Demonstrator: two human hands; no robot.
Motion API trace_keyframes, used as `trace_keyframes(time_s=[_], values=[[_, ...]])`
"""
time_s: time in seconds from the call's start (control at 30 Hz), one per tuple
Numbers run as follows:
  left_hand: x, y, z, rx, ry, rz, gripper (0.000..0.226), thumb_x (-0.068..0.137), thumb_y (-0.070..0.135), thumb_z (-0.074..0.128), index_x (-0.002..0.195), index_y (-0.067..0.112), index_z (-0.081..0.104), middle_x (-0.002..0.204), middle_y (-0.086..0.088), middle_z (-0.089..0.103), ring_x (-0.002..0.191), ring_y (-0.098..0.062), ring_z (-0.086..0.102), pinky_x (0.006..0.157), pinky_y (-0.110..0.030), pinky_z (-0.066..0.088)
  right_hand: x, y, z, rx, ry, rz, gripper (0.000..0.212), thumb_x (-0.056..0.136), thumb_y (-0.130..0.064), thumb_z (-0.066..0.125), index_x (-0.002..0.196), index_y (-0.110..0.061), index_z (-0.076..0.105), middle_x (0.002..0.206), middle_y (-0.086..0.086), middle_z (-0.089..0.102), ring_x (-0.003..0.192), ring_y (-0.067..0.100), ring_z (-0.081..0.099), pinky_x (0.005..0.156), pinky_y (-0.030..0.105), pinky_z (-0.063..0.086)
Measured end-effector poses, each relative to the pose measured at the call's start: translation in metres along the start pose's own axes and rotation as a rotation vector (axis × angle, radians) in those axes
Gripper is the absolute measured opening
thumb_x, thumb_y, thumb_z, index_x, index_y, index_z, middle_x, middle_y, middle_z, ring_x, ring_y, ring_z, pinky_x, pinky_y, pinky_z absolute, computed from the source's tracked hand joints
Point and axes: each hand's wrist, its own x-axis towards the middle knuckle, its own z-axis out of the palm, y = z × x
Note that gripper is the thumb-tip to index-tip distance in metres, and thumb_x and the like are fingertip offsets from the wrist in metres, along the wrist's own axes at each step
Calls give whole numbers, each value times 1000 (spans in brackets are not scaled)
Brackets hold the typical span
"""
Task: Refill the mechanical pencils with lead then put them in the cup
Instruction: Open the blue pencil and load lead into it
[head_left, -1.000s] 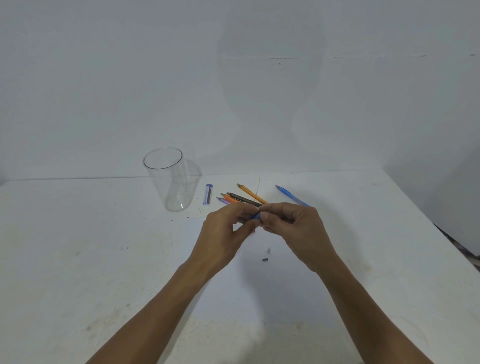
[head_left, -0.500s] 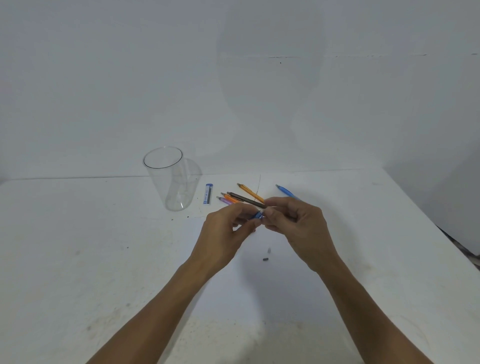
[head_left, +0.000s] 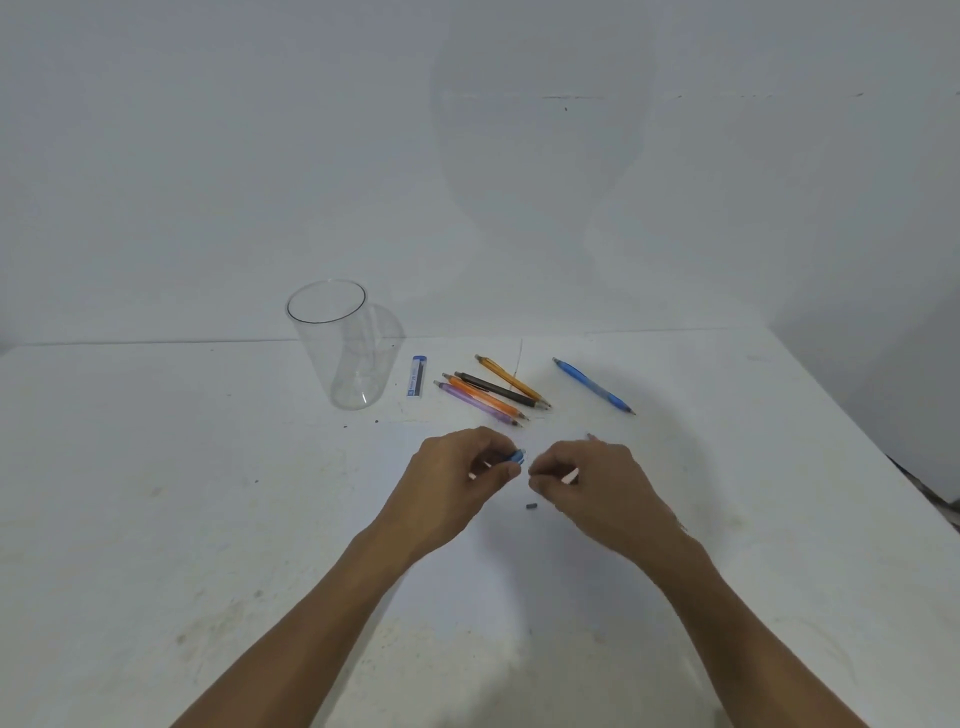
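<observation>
Hands now parted: left hand grips blue pencil, right hand drawn off with fingers curled, contents indeterminate; pencil's end probably opened, refill step next.

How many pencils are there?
6: yellow pencil, black pencil, orange pencil, purple pencil bunched right of the cup; blue pencil farther right; held pencil in left hand, mostly hidden.

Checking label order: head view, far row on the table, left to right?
clear cup → lead case → bunch of four pencils → lone blue pencil
</observation>
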Motion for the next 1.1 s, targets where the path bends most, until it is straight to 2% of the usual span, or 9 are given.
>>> trace_keyframes(time_s=[0.1,0.23,0.47,0.63,0.73,0.83,0.97,1.03,1.1], values=[[-5,-5,4,24,-58,-43,29,90,32,65,116,19,67,108,4,71,89,-11,65,90,-25,54,-1,2,10,-151,-101,11,24,95,-31,59,117,-26,67,111,-5,69,96,8,60,92,19,43],[-10,-9,4,33,-86,-74,28,90,32,65,115,19,68,107,3,71,89,-11,65,89,-25,53,0,0,17,-275,-99,-32,31,99,-32,51,128,-27,61,119,-2,64,101,11,58,94,22,42],[-7,-11,4,26,-79,-92,29,90,33,65,115,19,68,107,2,71,89,-12,65,90,-26,53,4,2,18,-401,-210,-138,27,99,-28,52,124,-23,61,114,3,61,99,14,56,92,23,45],[-5,-8,5,18,-73,-68,29,90,33,65,115,20,68,107,5,71,89,-11,66,91,-26,54,2,3,21,-400,-174,-129,23,100,-27,50,120,-20,58,111,4,59,98,15,56,92,24,46],[-4,-5,2,-6,-61,-50,29,91,31,64,117,19,67,110,8,69,90,-10,66,90,-22,53,1,6,18,-154,-33,-38,17,99,-26,52,113,-20,61,102,-2,63,91,11,58,87,20,46],[-5,-4,0,-53,-54,-28,28,92,30,63,117,20,67,109,8,71,90,-8,66,88,-22,54,1,4,8,280,142,74,7,95,-21,59,100,-20,64,88,-2,68,76,12,65,76,17,53],[-3,0,-2,-72,-36,-11,25,92,30,62,115,22,67,106,8,71,90,-7,66,83,-12,51,-2,-7,-1,819,112,188,8,93,-15,61,91,-21,66,87,3,73,78,20,71,74,26,60],[-2,2,-3,-79,-23,2,25,92,29,62,115,22,67,104,8,71,90,-7,66,80,-8,49,-3,-8,-2,925,87,203,9,92,-15,61,90,-21,68,88,5,74,81,22,72,74,29,60],[-2,4,-3,-86,-15,11,25,92,29,63,115,21,68,103,8,71,91,-8,66,82,-10,49,-4,-8,-2,975,85,200,9,91,-15,62,92,-19,69,89,8,74,82,25,72,76,31,61]])
